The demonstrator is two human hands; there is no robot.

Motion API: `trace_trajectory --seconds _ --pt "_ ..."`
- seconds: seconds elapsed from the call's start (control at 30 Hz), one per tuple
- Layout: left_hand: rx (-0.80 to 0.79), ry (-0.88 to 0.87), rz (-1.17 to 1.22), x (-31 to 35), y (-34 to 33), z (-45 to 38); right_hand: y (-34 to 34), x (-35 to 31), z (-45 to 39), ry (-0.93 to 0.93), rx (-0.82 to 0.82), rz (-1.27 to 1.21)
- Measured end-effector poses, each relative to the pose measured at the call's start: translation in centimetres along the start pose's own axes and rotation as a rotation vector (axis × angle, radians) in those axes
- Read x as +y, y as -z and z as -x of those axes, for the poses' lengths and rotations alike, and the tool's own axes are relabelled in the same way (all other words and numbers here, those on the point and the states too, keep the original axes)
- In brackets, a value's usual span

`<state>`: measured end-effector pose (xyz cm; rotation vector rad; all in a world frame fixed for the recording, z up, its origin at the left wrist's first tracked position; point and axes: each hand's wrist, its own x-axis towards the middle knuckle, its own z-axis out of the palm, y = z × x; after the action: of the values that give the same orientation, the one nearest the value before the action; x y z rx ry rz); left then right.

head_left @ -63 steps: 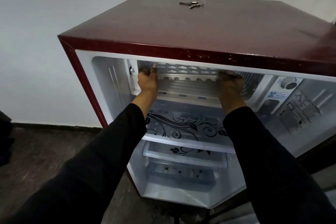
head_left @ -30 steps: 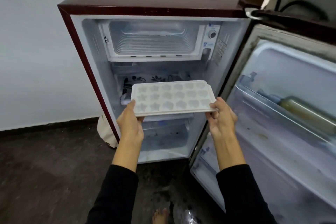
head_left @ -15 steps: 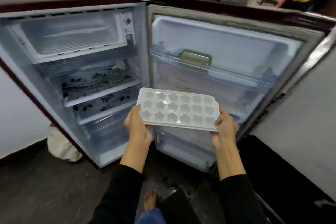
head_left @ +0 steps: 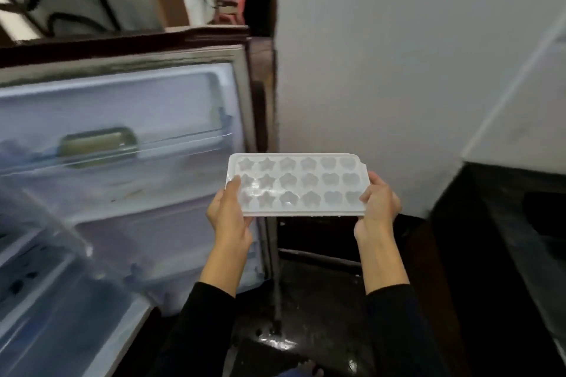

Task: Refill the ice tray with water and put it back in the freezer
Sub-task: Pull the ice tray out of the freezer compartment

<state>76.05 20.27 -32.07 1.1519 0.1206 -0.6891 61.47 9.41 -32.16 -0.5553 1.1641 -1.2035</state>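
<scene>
White plastic ice tray (head_left: 298, 183) is riding level in front of us beside the open fridge door (head_left: 122, 144), our left hand (head_left: 228, 214) and right hand (head_left: 378, 208) each gripping a short end, thumbs on top, so we are carrying it flat and steady toward water.

Ice tray (head_left: 298, 184) held level between left hand (head_left: 228, 214) at its left end and right hand (head_left: 378, 208) at its right end. Open fridge door (head_left: 122, 131) to the left, a container (head_left: 97, 144) in its upper shelf. Wall (head_left: 382, 55) behind tray; counter (head_left: 520, 223) at right; wet floor (head_left: 306, 315) below.
</scene>
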Motion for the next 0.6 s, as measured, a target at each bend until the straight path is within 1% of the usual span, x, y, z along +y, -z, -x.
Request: trace_trajectory --seconds 0.17,0.3,0.43,0.6 --pt "-0.199 0.111 -0.102 -4.0 -8.0 -0.1 4.4 -4.9 -3.7 0.065 0.231 -0.093" --pt "-0.339 0.19 -0.201 -7.2 -14.3 0.4 7.7 -8.7 -6.2 0.14 0.374 -0.17" --pt "-0.456 0.251 -0.29 -10.4 -19.2 1.1 11.1 -10.8 -8.4 0.175 0.536 -0.247" --pt "-0.65 0.297 -0.419 -14.7 -24.1 3.2 15.6 -12.6 -8.9 0.228 0.709 -0.358"
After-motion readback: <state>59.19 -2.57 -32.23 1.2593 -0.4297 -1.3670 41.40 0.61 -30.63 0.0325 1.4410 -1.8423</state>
